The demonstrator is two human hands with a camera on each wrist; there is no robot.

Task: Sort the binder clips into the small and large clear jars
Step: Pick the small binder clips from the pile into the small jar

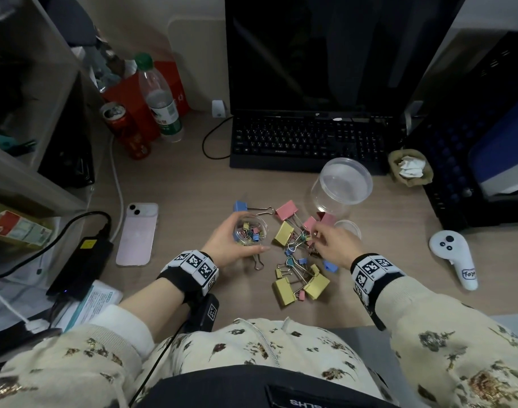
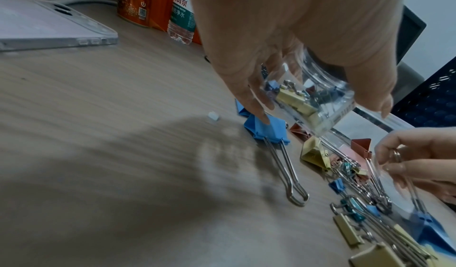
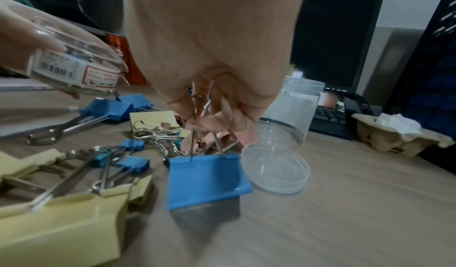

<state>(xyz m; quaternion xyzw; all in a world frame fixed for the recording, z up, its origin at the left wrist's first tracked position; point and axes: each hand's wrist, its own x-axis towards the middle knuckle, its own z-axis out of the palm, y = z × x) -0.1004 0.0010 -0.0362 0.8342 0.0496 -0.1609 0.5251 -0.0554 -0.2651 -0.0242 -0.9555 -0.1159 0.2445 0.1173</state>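
My left hand (image 1: 246, 241) grips the small clear jar (image 1: 251, 229) from the side and holds it tilted above the desk; several small coloured clips lie inside the jar (image 2: 313, 99). My right hand (image 3: 209, 115) pinches the wire handles of a blue binder clip (image 3: 207, 179), which hangs just above the desk at the right edge of the clip pile (image 1: 296, 251). The pile mixes large yellow, pink and blue clips with small ones. The large clear jar (image 1: 341, 185) stands open behind the pile, with nothing visible inside. A clear lid (image 1: 348, 228) lies beside my right hand.
A pink phone (image 1: 138, 234) lies left of the jar. A black keyboard (image 1: 304, 139) and monitor sit at the back. A red can (image 1: 125, 128) and water bottle (image 1: 160, 98) stand back left. A white controller (image 1: 454, 257) lies at the right, a carton with tissue (image 1: 409, 167) behind it.
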